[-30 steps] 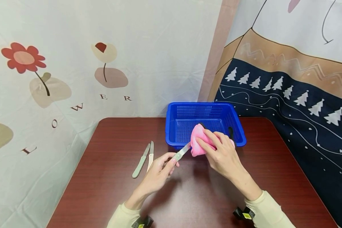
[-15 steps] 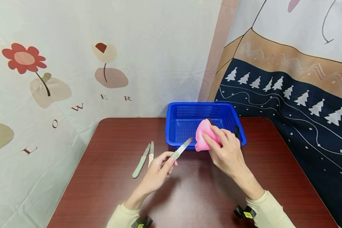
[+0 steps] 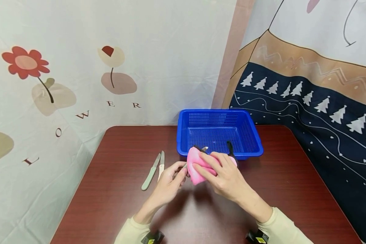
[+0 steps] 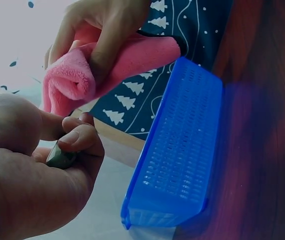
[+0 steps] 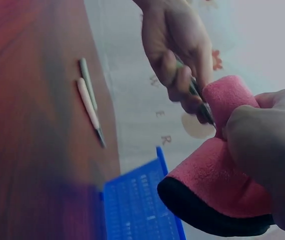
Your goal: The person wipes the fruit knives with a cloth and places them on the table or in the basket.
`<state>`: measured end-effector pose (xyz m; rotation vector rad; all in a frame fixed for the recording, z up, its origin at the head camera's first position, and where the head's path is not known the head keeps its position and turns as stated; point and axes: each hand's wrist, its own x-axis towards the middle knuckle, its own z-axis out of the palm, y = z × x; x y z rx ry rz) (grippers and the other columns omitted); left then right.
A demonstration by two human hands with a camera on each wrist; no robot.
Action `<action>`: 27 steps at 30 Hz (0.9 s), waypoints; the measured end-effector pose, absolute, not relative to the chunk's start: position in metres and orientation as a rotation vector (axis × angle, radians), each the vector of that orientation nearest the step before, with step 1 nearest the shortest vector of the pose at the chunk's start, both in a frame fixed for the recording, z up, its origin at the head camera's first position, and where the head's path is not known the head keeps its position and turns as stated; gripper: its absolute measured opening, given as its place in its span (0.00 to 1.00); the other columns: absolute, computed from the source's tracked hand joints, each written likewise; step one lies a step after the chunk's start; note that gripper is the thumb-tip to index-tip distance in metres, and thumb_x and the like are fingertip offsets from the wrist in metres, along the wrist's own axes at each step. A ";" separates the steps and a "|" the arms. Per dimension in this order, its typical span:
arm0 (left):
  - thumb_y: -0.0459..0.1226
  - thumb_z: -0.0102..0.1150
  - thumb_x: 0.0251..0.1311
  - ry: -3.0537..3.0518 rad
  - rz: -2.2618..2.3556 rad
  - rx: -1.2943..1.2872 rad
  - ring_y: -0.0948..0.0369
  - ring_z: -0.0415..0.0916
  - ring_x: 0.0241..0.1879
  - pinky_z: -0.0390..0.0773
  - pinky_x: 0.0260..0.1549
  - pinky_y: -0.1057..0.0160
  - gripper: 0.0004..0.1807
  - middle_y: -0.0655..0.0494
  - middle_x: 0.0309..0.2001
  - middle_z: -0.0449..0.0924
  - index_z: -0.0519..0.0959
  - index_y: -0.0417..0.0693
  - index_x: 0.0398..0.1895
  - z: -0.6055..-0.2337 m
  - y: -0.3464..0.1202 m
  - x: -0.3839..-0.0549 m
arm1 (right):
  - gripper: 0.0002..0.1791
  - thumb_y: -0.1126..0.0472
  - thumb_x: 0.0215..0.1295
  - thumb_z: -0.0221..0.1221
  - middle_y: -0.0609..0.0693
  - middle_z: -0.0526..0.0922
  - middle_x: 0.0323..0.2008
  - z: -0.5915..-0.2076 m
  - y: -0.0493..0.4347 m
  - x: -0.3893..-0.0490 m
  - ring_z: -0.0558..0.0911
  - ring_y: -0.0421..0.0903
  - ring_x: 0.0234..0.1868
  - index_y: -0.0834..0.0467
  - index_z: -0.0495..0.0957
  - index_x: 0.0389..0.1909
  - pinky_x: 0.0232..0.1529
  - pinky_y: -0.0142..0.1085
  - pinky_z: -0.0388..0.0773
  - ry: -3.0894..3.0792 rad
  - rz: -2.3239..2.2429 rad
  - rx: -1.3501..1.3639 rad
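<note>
you wear matching long sleeves in a pale, creamy yellow, the left sleeve (image 3: 131,234) and the right sleeve (image 3: 283,226) each finishing in a plain edge that leaves your left hand (image 3: 170,181) and right hand (image 3: 225,173) bare. at each cuff you carry a small, blocky black device, the left device (image 3: 158,236) and the right device (image 3: 262,235) each showing a bright yellow patch, its markings too small to read.
</note>
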<state>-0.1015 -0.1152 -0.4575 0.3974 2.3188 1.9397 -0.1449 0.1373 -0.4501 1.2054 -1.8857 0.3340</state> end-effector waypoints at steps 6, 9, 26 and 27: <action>0.37 0.50 0.89 2.395 1.889 0.448 0.70 0.70 0.23 0.71 0.22 0.71 0.16 0.51 0.28 0.75 0.82 0.40 0.65 -0.456 -0.116 -0.100 | 0.23 0.62 0.84 0.50 0.56 0.85 0.73 -0.452 0.131 -0.139 0.83 0.60 0.56 0.46 0.88 0.67 0.54 0.52 0.83 -1.944 0.282 1.212; 0.37 0.50 0.90 2.400 1.880 0.466 0.71 0.69 0.22 0.70 0.21 0.71 0.16 0.51 0.27 0.74 0.82 0.40 0.65 -0.456 -0.117 -0.099 | 0.23 0.61 0.85 0.50 0.56 0.84 0.74 -0.452 0.130 -0.138 0.83 0.60 0.56 0.46 0.89 0.67 0.55 0.52 0.83 -1.970 0.279 1.199; 0.38 0.49 0.90 2.270 1.927 0.465 0.72 0.62 0.22 0.63 0.20 0.72 0.13 0.57 0.26 0.67 0.81 0.38 0.57 -0.454 -0.118 -0.098 | 0.28 0.62 0.70 0.65 0.57 0.83 0.74 -0.453 0.148 -0.150 0.82 0.61 0.60 0.44 0.86 0.71 0.44 0.58 0.86 -2.097 0.255 1.044; 0.38 0.49 0.90 2.263 1.928 0.460 0.72 0.62 0.22 0.62 0.20 0.72 0.14 0.57 0.26 0.67 0.81 0.38 0.57 -0.455 -0.118 -0.098 | 0.30 0.62 0.68 0.67 0.57 0.83 0.74 -0.453 0.149 -0.151 0.82 0.61 0.60 0.44 0.85 0.71 0.44 0.58 0.85 -2.104 0.259 1.041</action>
